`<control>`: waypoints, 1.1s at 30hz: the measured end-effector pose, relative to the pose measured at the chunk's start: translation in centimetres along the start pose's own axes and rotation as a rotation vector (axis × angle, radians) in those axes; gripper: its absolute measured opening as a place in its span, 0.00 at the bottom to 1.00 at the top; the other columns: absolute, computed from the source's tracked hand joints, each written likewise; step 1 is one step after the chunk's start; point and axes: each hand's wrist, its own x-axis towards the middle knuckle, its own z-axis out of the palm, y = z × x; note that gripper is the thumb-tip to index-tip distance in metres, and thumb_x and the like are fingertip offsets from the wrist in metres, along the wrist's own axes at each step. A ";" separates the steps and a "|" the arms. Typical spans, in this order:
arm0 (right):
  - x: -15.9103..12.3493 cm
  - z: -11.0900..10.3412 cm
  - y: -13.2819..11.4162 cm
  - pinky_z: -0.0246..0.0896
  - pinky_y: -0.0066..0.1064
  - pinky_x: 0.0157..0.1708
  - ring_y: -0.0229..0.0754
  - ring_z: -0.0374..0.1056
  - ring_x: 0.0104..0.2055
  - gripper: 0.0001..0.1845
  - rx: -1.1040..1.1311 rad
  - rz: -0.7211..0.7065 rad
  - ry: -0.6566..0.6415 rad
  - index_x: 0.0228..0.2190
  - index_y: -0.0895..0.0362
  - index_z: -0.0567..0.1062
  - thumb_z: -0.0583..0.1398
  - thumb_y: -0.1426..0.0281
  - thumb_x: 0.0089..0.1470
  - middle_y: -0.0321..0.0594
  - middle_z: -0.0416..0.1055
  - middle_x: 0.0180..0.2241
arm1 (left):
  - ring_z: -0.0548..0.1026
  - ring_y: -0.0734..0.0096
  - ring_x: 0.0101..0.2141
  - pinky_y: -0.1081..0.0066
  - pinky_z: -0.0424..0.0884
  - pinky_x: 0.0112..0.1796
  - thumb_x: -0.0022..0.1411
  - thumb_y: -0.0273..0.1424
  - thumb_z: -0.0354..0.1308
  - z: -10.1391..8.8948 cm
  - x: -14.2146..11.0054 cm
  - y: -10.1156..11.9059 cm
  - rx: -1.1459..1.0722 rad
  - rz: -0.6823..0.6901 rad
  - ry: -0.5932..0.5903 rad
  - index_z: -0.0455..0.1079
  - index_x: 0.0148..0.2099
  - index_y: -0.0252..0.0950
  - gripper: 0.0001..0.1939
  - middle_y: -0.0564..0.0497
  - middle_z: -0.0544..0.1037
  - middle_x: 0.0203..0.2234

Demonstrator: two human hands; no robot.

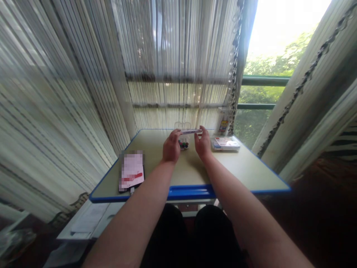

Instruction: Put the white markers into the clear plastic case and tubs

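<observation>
Above the far part of the table, a slim white marker [191,131] lies level between my two hands. My left hand [171,146] closes its fingers on the left end. At the other end, the fingers of my right hand [203,143] pinch it. Just behind and below it stands a clear case [182,126] with its lid up, partly hidden by my left hand. Several markers [183,144] with dark, red and green ends show inside it. Fine print on the held marker is too small to read.
The pale table [156,175] has a blue rim. On its right lies a flat clear box [225,144], with a clear packet [223,124] standing behind it. A tablet or phone [131,171] with a cable lies at the left. Sheer curtains [178,48] hang beyond.
</observation>
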 end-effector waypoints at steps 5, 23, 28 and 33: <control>0.1 -0.2 0.1 0.63 0.37 0.44 0.41 0.67 0.37 0.16 -0.014 0.002 -0.013 0.46 0.59 0.67 0.52 0.71 0.55 0.50 0.67 0.46 | 0.66 0.76 0.55 0.73 0.63 0.54 0.63 0.20 0.39 0.0 0.0 -0.1 0.051 -0.062 -0.052 0.64 0.51 0.40 0.20 0.49 0.70 0.52; 0.4 -0.2 0.2 0.60 0.36 0.48 0.43 0.64 0.45 0.19 -0.058 0.001 0.089 0.48 0.60 0.68 0.46 0.65 0.60 0.49 0.67 0.43 | 0.72 0.64 0.46 0.66 0.67 0.47 0.67 0.31 0.40 1.0 0.0 -0.6 0.097 -0.144 -0.040 0.61 0.52 0.32 0.16 0.40 0.74 0.43; 0.4 -0.5 -0.1 0.59 0.36 0.49 0.42 0.64 0.45 0.19 -0.046 0.030 0.102 0.45 0.58 0.69 0.46 0.65 0.60 0.46 0.67 0.42 | 0.76 0.68 0.35 0.72 0.68 0.37 0.68 0.34 0.39 0.4 0.0 0.2 0.095 -0.272 -0.119 0.63 0.50 0.34 0.16 0.46 0.78 0.34; 0.5 -0.8 -0.3 0.58 0.36 0.49 0.43 0.64 0.44 0.18 0.032 0.057 0.096 0.43 0.60 0.70 0.47 0.66 0.58 0.48 0.69 0.42 | 0.76 0.67 0.32 0.73 0.63 0.31 0.68 0.37 0.40 0.0 0.3 0.5 0.149 -0.354 -0.136 0.67 0.45 0.35 0.17 0.47 0.78 0.30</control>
